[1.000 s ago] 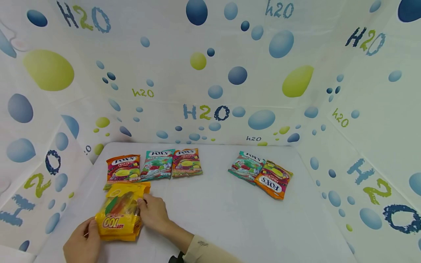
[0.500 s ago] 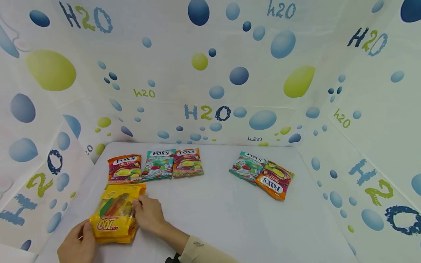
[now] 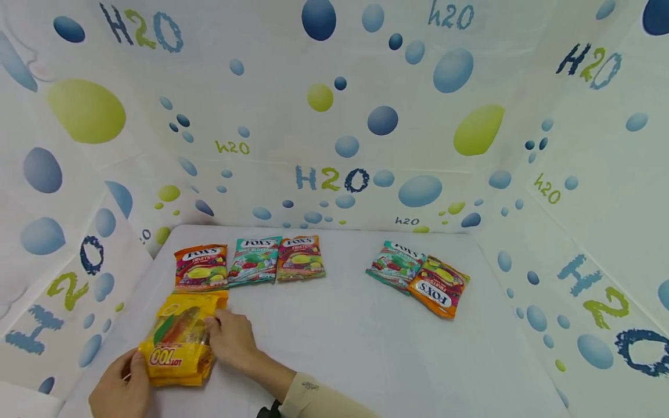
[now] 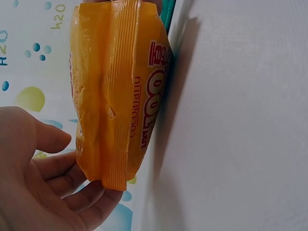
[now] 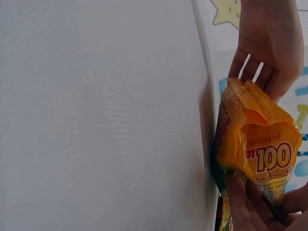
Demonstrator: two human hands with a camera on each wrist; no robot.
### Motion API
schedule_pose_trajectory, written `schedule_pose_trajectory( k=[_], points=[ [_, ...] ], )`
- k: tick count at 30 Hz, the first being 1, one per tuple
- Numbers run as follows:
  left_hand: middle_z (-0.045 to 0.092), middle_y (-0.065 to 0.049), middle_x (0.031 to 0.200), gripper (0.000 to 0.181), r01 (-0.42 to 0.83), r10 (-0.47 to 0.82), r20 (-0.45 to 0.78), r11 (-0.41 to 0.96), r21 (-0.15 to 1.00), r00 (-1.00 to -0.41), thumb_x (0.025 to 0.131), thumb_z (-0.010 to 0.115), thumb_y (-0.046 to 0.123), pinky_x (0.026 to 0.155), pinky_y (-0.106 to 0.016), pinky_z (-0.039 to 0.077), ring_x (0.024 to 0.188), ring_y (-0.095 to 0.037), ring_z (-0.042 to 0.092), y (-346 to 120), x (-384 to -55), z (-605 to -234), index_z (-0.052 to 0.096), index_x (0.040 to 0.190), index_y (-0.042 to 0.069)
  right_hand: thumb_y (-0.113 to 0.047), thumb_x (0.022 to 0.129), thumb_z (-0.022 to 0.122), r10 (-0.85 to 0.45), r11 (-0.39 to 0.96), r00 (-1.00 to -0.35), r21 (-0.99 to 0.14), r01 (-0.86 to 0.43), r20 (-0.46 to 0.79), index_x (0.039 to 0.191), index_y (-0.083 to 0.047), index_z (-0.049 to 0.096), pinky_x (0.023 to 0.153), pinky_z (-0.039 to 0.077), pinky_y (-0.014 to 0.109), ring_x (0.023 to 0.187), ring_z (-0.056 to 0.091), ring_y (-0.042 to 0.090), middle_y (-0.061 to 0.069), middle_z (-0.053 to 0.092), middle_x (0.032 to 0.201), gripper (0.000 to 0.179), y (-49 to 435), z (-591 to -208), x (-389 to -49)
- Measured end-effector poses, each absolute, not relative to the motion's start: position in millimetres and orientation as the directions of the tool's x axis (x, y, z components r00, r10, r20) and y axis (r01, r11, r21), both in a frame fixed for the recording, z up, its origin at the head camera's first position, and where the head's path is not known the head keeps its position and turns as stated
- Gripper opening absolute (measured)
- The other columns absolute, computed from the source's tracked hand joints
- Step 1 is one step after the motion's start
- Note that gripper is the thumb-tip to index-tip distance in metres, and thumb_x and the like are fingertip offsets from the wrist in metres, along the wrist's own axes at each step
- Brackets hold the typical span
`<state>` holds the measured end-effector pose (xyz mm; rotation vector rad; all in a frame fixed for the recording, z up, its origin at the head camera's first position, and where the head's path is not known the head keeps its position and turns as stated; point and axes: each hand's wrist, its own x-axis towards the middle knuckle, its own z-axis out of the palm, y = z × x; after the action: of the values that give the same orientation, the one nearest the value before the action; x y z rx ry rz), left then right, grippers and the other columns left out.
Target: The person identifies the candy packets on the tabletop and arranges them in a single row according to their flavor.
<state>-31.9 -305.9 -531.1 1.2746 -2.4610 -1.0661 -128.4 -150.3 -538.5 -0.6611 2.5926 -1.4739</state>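
One glossy yellow plastic bag with a mango picture, lettered "LOT 100" and "cocoaland", sits between my hands over the white bench. My right hand pinches its right edge; my left hand, thumb apart, touches its left corner. Beyond, five red-orange and green plastic packets read "FOX'S".

Behind and beside my white table I see pale walls, seemingly sheeting, printed with blue-and-green spots and "H2O" lettering.
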Motion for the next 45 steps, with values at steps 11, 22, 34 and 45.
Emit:
schedule_pose_trajectory(
  k=[11, 22, 34, 45],
  points=[
    [0.05, -0.028, 0.135, 0.062, -0.688, -0.79, -0.221, 0.314, 0.655, -0.571, 0.104, 0.027, 0.044, 0.094, -0.057, 0.044, 0.12, -0.042, 0.048, -312.4, -33.3, -533.7, 0.043, 0.145, 0.0, -0.035, 0.103, 0.047, -0.403, 0.467, -0.905, -0.821, -0.329, 0.134, 0.069, -0.017, 0.044, 0.04, 0.032, 0.019, 0.047, 0.038, 0.003, -0.008, 0.038, 0.056, 0.039, -159.9, -535.8, -125.9],
    [0.049, -0.028, 0.137, 0.059, -0.687, -0.809, -0.217, 0.285, 0.668, -0.546, 0.104, 0.028, 0.039, 0.096, -0.058, 0.043, 0.124, -0.043, 0.046, -312.9, -35.2, -540.3, 0.041, 0.146, 0.0, -0.036, 0.103, 0.047, -0.401, 0.48, -0.907, -0.813, -0.33, 0.131, 0.07, -0.017, 0.045, 0.041, 0.03, 0.019, 0.048, 0.037, 0.003, -0.008, 0.036, 0.056, 0.038, -160.0, -534.7, -126.7],
    [0.05, -0.028, 0.133, 0.058, -0.687, -0.807, -0.215, 0.292, 0.665, -0.551, 0.104, 0.03, 0.038, 0.091, -0.057, 0.044, 0.12, -0.043, 0.047, -311.2, -34.7, -543.1, 0.041, 0.145, -0.001, -0.044, 0.101, 0.047, -0.396, 0.462, -0.917, -0.853, -0.242, 0.046, 0.073, -0.02, 0.048, 0.042, 0.03, 0.022, 0.048, 0.039, 0.005, -0.008, 0.04, 0.057, 0.037, -156.1, -543.5, -130.2],
    [0.052, -0.03, 0.132, 0.059, -0.688, -0.799, -0.204, 0.321, 0.65, -0.566, 0.103, 0.032, 0.04, 0.089, -0.056, 0.046, 0.117, -0.043, 0.051, -312.3, -32.2, -544.0, 0.045, 0.142, -0.002, -0.045, 0.096, 0.056, -0.399, 0.456, -0.916, -0.858, -0.239, 0.043, 0.073, -0.021, 0.052, 0.037, 0.027, 0.022, 0.041, 0.036, 0.005, -0.011, 0.042, 0.049, 0.033, -146.0, -551.3, -133.0]
  ],
)
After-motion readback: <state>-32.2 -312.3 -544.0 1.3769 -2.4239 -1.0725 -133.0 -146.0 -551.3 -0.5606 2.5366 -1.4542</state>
